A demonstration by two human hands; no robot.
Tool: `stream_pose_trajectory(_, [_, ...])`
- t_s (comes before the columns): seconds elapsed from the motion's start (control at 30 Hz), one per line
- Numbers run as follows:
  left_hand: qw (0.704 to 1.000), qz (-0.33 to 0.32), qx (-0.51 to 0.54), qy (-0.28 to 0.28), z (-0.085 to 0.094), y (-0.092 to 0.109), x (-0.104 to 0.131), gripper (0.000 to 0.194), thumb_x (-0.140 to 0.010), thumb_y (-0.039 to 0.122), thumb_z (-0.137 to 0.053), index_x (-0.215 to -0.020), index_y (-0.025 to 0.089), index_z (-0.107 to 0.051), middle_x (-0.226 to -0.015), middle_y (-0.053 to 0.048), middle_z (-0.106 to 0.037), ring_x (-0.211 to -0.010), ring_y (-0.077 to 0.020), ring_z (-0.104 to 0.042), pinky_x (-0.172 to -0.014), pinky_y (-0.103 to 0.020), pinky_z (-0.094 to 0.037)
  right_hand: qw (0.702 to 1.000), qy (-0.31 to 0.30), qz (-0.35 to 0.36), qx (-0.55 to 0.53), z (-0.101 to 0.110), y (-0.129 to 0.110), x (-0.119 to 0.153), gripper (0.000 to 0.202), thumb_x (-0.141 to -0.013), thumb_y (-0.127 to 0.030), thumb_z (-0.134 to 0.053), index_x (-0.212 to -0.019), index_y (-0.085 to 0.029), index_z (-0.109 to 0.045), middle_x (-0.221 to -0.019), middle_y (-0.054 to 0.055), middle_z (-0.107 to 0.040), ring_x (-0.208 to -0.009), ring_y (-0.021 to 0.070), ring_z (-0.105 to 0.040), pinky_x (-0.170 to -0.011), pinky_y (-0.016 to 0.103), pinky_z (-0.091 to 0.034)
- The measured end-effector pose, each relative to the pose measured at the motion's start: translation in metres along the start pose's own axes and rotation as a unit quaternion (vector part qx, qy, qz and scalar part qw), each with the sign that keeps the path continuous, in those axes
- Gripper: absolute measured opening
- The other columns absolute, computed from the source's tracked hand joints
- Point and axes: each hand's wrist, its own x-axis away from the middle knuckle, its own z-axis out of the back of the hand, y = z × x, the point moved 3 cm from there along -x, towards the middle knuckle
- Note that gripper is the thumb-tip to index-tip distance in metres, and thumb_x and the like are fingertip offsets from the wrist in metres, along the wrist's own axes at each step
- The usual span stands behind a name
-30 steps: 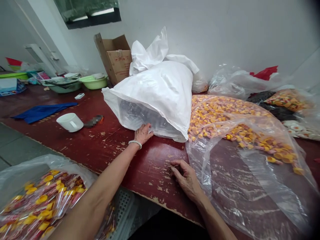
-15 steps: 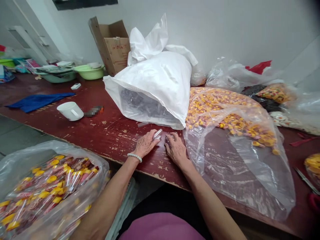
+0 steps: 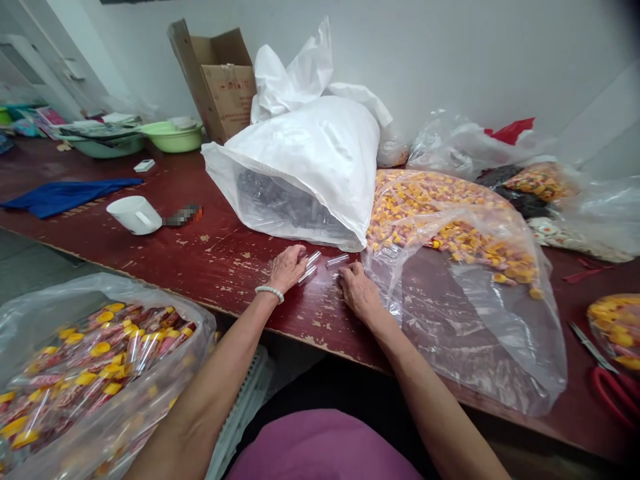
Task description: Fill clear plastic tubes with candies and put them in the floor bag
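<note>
My left hand (image 3: 289,268), with a beaded bracelet at the wrist, is curled on the table against a pair of clear plastic tubes (image 3: 308,274). They stick out to the right of its fingers. Opposite it, my right hand (image 3: 360,291) has its fingers bent down by a short tube end that partly shows at the fingertips. Another clear tube (image 3: 337,261) lies on the table just beyond them. Behind both hands a white sack (image 3: 310,140) lies on its side, its mouth facing me, with many clear tubes inside.
The red table (image 3: 225,267) holds a clear bag of yellow caps (image 3: 440,200) at right, red-handled scissors (image 3: 607,373), a white mug (image 3: 134,215) and a blue cloth (image 3: 70,195). A carton (image 3: 227,93) stands behind. At lower left is a bag of filled, yellow-capped tubes (image 3: 85,373).
My hands have drawn a little apart, and more of the tubes between them now shows on the table. The whole view has shifted slightly.
</note>
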Motion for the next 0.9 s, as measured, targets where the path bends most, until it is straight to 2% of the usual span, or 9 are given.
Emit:
stream_pose_trajectory(0.1, [0.997, -0.035, -0.064, -0.018, -0.002, 0.014, -0.011, 0.026, -0.085, 0.026, -0.045, -0.108, 0.021, -0.057, -0.108, -0.007, -0.064, -0.102, -0.021, -0.058, -0.089, -0.03, -0.043, 0.999, 0.006, -0.002, 0.045, 0.005, -0.003, 0.003, 0.024, -0.093, -0.023, -0.038, -0.108, -0.02, -0.058, -0.102, 0.011, -0.053, -0.088, 0.0221, -0.052, -0.068, 0.031, -0.04])
stream_pose_trajectory(0.23, [0.985, -0.047, -0.11, -0.12, -0.012, 0.023, -0.029, 0.026, -0.083, 0.031, -0.05, -0.101, 0.017, -0.061, -0.103, -0.012, -0.066, -0.103, -0.0269, -0.057, -0.088, -0.035, -0.042, 0.996, 0.032, 0.014, 0.077, 0.008, -0.002, 0.006, 0.018, -0.09, -0.025, -0.046, -0.101, -0.02, -0.059, -0.1, 0.01, -0.056, -0.096, 0.0248, -0.046, -0.077, 0.035, -0.037])
stream_pose_trajectory(0.4, [0.981, -0.039, -0.077, -0.176, -0.017, 0.019, -0.048, 0.015, -0.072, 0.03, -0.062, -0.079, 0.016, -0.065, -0.079, -0.008, -0.069, -0.082, -0.0231, -0.063, -0.073, -0.029, -0.045, 0.997, 0.042, 0.023, 0.056, 0.0, -0.001, 0.01, 0.016, -0.087, -0.021, -0.049, -0.1, -0.016, -0.057, -0.097, 0.01, -0.056, -0.093, 0.0243, -0.045, -0.08, 0.035, -0.037])
stream_pose_trajectory(0.53, [0.99, -0.038, -0.036, -0.13, -0.011, 0.009, -0.04, 0.018, -0.079, 0.028, -0.056, -0.088, 0.015, -0.064, -0.088, -0.009, -0.068, -0.087, -0.0212, -0.062, -0.078, -0.029, -0.045, 0.996, 0.078, 0.037, -0.03, -0.01, -0.011, 0.013, 0.022, -0.085, -0.015, -0.046, -0.105, -0.013, -0.055, -0.099, 0.011, -0.055, -0.091, 0.0229, -0.046, -0.079, 0.034, -0.038])
stream_pose_trajectory(0.63, [0.988, 0.013, 0.145, -0.047, -0.001, -0.004, -0.022, 0.023, -0.082, 0.03, -0.053, -0.099, 0.015, -0.058, -0.092, -0.008, -0.066, -0.079, -0.0175, -0.063, -0.074, -0.03, -0.048, 0.99, 0.096, 0.058, -0.079, -0.014, -0.019, 0.012, 0.028, -0.081, -0.008, -0.043, -0.106, -0.011, -0.056, -0.1, 0.012, -0.053, -0.091, 0.0228, -0.045, -0.078, 0.034, -0.039])
stream_pose_trajectory(0.7, [0.926, 0.093, 0.366, -0.017, 0.004, -0.017, -0.009, 0.026, -0.078, 0.032, -0.059, -0.098, 0.016, -0.056, -0.089, -0.006, -0.066, -0.064, -0.0137, -0.062, -0.064, -0.029, -0.05, 0.987, 0.101, 0.079, -0.098, -0.013, -0.024, 0.011, 0.034, -0.077, -0.005, -0.043, -0.107, -0.011, -0.057, -0.098, 0.012, -0.051, -0.09, 0.0224, -0.045, -0.077, 0.033, -0.039])
stream_pose_trajectory(0.77, [0.819, 0.166, 0.549, -0.022, 0.008, -0.031, 0.005, 0.029, -0.074, 0.03, -0.066, -0.097, 0.017, -0.055, -0.089, -0.004, -0.066, -0.056, -0.0115, -0.061, -0.059, -0.03, -0.051, 0.982, 0.088, 0.13, -0.104, -0.01, -0.033, 0.01, 0.041, -0.076, -0.004, -0.044, -0.112, -0.016, -0.058, -0.095, 0.009, -0.05, -0.086, 0.0207, -0.045, -0.075, 0.032, -0.038])
stream_pose_trajectory(0.83, [0.726, 0.204, 0.657, -0.023, 0.012, -0.044, 0.017, 0.029, -0.07, 0.021, -0.07, -0.095, 0.017, -0.057, -0.089, -0.004, -0.067, -0.058, -0.0118, -0.062, -0.062, -0.032, -0.053, 0.972, 0.048, 0.212, -0.092, -0.006, -0.046, 0.011, 0.041, -0.08, -0.008, -0.045, -0.115, -0.024, -0.059, -0.093, 0.006, -0.049, -0.083, 0.0188, -0.044, -0.073, 0.031, -0.037])
stream_pose_trajectory(0.9, [0.663, 0.228, 0.713, -0.005, 0.015, -0.056, 0.026, 0.03, -0.065, 0.01, -0.071, -0.092, 0.016, -0.06, -0.086, -0.002, -0.068, -0.062, -0.0116, -0.064, -0.065, -0.031, -0.054, 0.957, -0.005, 0.282, -0.067, -0.004, -0.061, 0.011, 0.035, -0.084, -0.013, -0.046, -0.112, -0.03, -0.06, -0.096, 0.005, -0.049, -0.082, 0.0177, -0.044, -0.071, 0.029, -0.037])
